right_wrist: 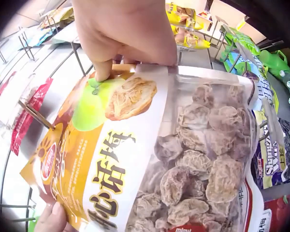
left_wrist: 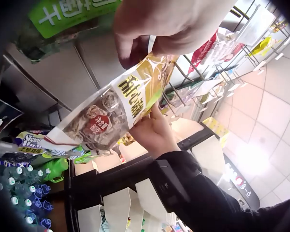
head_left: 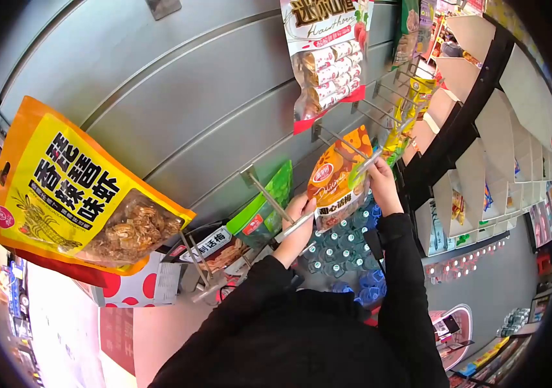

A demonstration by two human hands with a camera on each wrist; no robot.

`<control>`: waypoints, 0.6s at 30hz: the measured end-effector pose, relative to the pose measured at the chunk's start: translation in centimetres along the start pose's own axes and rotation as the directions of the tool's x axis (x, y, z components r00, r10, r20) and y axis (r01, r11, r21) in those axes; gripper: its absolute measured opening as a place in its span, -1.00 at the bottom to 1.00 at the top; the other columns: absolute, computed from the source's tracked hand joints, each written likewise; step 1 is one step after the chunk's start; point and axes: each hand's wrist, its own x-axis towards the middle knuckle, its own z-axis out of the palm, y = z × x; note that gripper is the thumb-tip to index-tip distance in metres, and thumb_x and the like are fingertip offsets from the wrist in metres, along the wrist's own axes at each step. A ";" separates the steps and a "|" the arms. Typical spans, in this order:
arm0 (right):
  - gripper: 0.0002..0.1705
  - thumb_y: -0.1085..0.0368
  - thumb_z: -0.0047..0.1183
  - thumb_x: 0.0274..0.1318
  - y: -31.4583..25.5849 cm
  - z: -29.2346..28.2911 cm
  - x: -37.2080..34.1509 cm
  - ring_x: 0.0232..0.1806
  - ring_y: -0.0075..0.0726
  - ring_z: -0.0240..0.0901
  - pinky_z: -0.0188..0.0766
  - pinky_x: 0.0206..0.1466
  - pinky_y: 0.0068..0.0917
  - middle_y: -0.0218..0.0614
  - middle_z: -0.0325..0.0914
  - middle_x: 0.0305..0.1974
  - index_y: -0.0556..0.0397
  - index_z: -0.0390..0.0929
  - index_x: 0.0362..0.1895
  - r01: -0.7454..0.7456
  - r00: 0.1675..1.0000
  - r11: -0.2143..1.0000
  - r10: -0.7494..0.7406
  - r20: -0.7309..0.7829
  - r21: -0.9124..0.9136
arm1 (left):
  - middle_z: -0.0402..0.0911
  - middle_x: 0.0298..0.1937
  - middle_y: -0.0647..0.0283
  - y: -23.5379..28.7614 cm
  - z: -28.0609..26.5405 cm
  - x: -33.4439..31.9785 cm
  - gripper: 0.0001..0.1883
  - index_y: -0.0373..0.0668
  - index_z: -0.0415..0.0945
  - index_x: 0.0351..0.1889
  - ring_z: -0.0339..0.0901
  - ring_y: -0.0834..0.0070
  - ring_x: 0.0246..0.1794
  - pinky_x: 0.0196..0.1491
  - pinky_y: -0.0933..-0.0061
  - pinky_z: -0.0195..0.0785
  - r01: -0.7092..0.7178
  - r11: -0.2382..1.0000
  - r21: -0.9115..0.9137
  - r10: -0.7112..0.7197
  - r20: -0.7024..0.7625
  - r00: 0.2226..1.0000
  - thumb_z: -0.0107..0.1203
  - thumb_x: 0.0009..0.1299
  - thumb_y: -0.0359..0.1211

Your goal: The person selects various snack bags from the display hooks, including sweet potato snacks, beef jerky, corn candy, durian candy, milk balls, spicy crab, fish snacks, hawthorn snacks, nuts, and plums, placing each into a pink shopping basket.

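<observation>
An orange and white bag of dried plums (head_left: 340,184) is held up between both hands in front of a slatted wall. My left hand (head_left: 298,223) pinches the bag's left edge; its thumb also shows at the bag's edge in the right wrist view. On the opposite edge my right hand (head_left: 384,186) grips the bag, its thumb lying over the printed front (right_wrist: 101,159). Wrinkled plums (right_wrist: 198,159) show through the clear lower part. A metal peg (head_left: 347,139) overlaps the bag's top in the head view.
A yellow snack bag (head_left: 82,194) hangs at the left, and a hawthorn bag (head_left: 327,61) above. Near the left hand hangs a green bag (head_left: 263,204). Metal pegs (head_left: 266,194) stick out from the wall. Several bottles (head_left: 340,252) stand below; white shelf bins (head_left: 476,174) are on the right.
</observation>
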 end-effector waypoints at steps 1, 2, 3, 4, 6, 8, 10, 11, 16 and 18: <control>-0.86 0.30 -0.14 0.09 -0.2 -0.2 -0.2 -0.35 -0.72 0.27 0.18 -0.24 -0.75 -0.54 0.40 -0.41 0.09 0.40 -0.33 -0.016 1.000 0.999 0.017 0.024 -0.033 | 0.46 -0.21 0.15 0.0 0.0 -0.1 -0.75 -0.33 0.36 -0.12 0.39 0.53 -0.23 -0.17 0.55 0.23 -0.055 0.998 0.009 0.055 -0.022 0.998 -0.11 0.28 -0.40; -0.86 0.30 -0.14 0.09 -0.2 -0.1 -0.3 -0.35 -0.72 0.27 0.18 -0.24 -0.75 -0.54 0.40 -0.41 0.09 0.40 -0.33 -0.015 1.000 0.999 0.016 0.022 -0.032 | 0.47 -0.21 0.14 0.1 0.1 -0.3 -0.75 -0.33 0.36 -0.12 0.39 0.53 -0.24 -0.17 0.55 0.23 -0.108 0.994 0.020 0.109 -0.043 0.993 -0.10 0.29 -0.40; -0.85 0.30 -0.14 0.09 -0.2 -0.1 -0.5 -0.35 -0.71 0.27 0.18 -0.24 -0.74 -0.53 0.40 -0.41 0.10 0.40 -0.32 0.017 1.000 1.000 -0.017 0.025 0.017 | 0.47 -0.21 0.14 0.1 0.1 -0.4 -0.75 -0.33 0.36 -0.12 0.39 0.53 -0.24 -0.17 0.55 0.23 -0.107 0.994 0.020 0.108 -0.041 0.993 -0.10 0.29 -0.40; -0.84 0.29 -0.15 0.10 -0.2 0.0 -0.6 -0.36 -0.70 0.28 0.19 -0.23 -0.73 -0.52 0.41 -0.41 0.10 0.40 -0.32 0.047 0.998 0.997 -0.049 0.027 0.065 | 0.46 -0.21 0.16 0.1 0.1 -0.5 -0.75 -0.32 0.36 -0.12 0.38 0.54 -0.26 -0.19 0.56 0.23 -0.142 0.989 0.038 0.143 -0.040 0.989 -0.10 0.29 -0.39; -0.84 0.29 -0.15 0.10 -0.9 0.3 -1.1 -0.35 -0.69 0.28 0.19 -0.23 -0.72 -0.51 0.41 -0.40 0.11 0.40 -0.31 0.033 0.999 0.997 -0.035 0.024 0.075 | 0.46 -0.21 0.18 0.3 0.2 -0.8 -0.74 -0.32 0.36 -0.12 0.38 0.56 -0.29 -0.21 0.57 0.23 -0.173 0.983 0.055 0.176 -0.041 0.984 -0.09 0.28 -0.39; -0.83 0.29 -0.14 0.10 -1.4 0.5 -1.3 -0.35 -0.68 0.29 0.20 -0.22 -0.72 -0.50 0.42 -0.38 0.11 0.40 -0.29 0.020 0.999 0.996 -0.022 0.027 0.083 | 0.44 -0.33 0.13 0.7 0.5 -1.0 -0.83 -0.32 0.39 -0.24 0.40 0.38 -0.32 -0.23 0.50 0.24 -0.155 0.987 -0.027 0.154 -0.063 0.986 -0.09 0.27 -0.42; -0.82 0.29 -0.15 0.10 -1.6 0.6 -1.6 -0.33 -0.67 0.30 0.22 -0.20 -0.69 -0.48 0.43 -0.36 0.12 0.39 -0.26 0.030 1.000 0.994 -0.030 0.005 0.102 | 0.44 -0.33 0.13 0.3 0.6 -1.3 -0.83 -0.32 0.38 -0.25 0.40 0.37 -0.31 -0.23 0.49 0.24 -0.117 0.993 -0.024 0.116 -0.048 0.992 -0.09 0.27 -0.41; -0.81 0.30 -0.15 0.10 -1.1 0.0 -1.5 -0.32 -0.65 0.31 0.22 -0.19 -0.68 -0.46 0.43 -0.35 0.13 0.38 -0.24 0.019 0.999 0.995 -0.023 0.030 0.102 | 0.44 -0.33 0.12 0.1 0.7 -1.4 -0.83 -0.32 0.38 -0.26 0.41 0.36 -0.31 -0.23 0.48 0.24 -0.077 0.997 -0.021 0.076 -0.029 0.997 -0.09 0.27 -0.41; -0.82 0.31 -0.16 0.10 -0.9 -0.4 -2.2 -0.30 -0.62 0.32 0.21 -0.18 -0.67 -0.45 0.43 -0.34 0.13 0.38 -0.25 -0.016 0.999 0.995 0.012 0.044 0.096 | 0.37 -0.34 0.32 -0.4 0.8 -2.1 -0.79 -0.30 0.36 -0.15 0.30 0.70 -0.39 -0.35 0.71 0.18 -0.101 0.993 -0.062 0.101 0.009 0.995 -0.13 0.31 -0.40; -0.83 0.32 -0.17 0.11 -0.9 -0.5 -2.4 -0.28 -0.62 0.31 0.20 -0.15 -0.67 -0.43 0.43 -0.32 0.13 0.38 -0.25 -0.008 1.000 0.989 0.004 0.025 0.144 | 0.38 -0.33 0.28 -1.2 1.0 -2.4 -0.79 -0.31 0.36 -0.17 0.29 0.71 -0.40 -0.34 0.70 0.18 -0.092 0.996 -0.007 0.092 0.079 0.993 -0.13 0.31 -0.39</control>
